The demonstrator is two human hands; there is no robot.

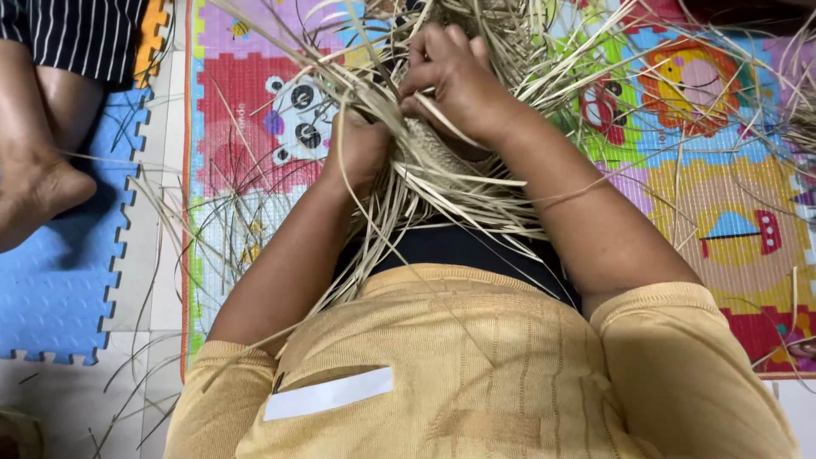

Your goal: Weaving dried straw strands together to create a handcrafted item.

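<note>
A half-woven piece of pale straw (425, 144) rests on my lap, with many long loose strands (442, 200) fanning out from it in all directions. My left hand (361, 149) is closed around the woven piece and a bundle of strands at its left side. Just above the weave, my right hand (455, 76) pinches a few strands between its fingertips. Both forearms reach forward over my yellow top (476, 357). The centre of the weave is partly hidden by my hands.
A colourful cartoon play mat (731, 212) covers the floor ahead and to the right. Blue foam puzzle tiles (59, 289) lie at the left, where another person's bare leg and foot (38, 170) rest. Stray strands litter the pale floor (144, 280).
</note>
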